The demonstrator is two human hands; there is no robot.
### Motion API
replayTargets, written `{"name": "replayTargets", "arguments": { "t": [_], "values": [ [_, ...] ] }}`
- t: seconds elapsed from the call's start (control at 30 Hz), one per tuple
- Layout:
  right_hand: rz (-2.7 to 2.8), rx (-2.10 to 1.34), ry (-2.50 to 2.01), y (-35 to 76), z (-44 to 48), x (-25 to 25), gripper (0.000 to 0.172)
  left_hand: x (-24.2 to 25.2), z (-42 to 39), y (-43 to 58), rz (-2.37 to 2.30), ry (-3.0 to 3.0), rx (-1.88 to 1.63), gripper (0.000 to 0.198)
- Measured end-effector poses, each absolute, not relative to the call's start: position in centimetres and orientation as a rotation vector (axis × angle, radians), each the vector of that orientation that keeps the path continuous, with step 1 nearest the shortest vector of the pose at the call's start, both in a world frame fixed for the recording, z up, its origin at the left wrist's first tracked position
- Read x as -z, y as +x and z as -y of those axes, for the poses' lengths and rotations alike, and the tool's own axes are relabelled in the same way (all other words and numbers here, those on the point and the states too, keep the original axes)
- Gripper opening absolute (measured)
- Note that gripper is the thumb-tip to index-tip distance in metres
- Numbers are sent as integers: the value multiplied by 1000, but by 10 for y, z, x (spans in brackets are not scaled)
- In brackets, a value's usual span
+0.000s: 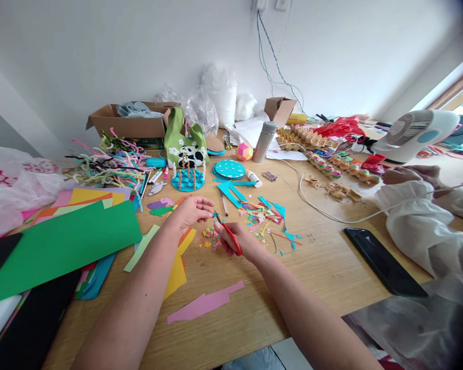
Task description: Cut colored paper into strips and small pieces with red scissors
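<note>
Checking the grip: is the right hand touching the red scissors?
Touching. The head view shows the right hand wrapped around the red scissors handle.

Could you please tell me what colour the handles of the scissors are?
Red; the scissors in the right hand show clearly in the head view.

Single head-worn view, looking forward and down across the table (324, 267), close above both hands; the wall lies well beyond the hands, facing the camera.
</note>
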State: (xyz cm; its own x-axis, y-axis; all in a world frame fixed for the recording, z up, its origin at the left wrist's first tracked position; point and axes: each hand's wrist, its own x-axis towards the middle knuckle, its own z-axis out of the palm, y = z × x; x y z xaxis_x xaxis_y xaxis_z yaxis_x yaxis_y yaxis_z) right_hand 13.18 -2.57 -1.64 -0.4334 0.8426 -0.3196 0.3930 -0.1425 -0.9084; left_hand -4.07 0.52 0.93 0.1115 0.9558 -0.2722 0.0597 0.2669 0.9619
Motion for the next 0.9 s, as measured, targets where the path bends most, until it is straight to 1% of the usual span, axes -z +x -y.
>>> {"name": "replayTargets", "arguments": {
  "t": [0.9],
  "values": [
    [1771, -1543, -1452, 131, 25, 15, 58, -9, -5, -40, -1273, 1070, -906, 26]
  ]
}}
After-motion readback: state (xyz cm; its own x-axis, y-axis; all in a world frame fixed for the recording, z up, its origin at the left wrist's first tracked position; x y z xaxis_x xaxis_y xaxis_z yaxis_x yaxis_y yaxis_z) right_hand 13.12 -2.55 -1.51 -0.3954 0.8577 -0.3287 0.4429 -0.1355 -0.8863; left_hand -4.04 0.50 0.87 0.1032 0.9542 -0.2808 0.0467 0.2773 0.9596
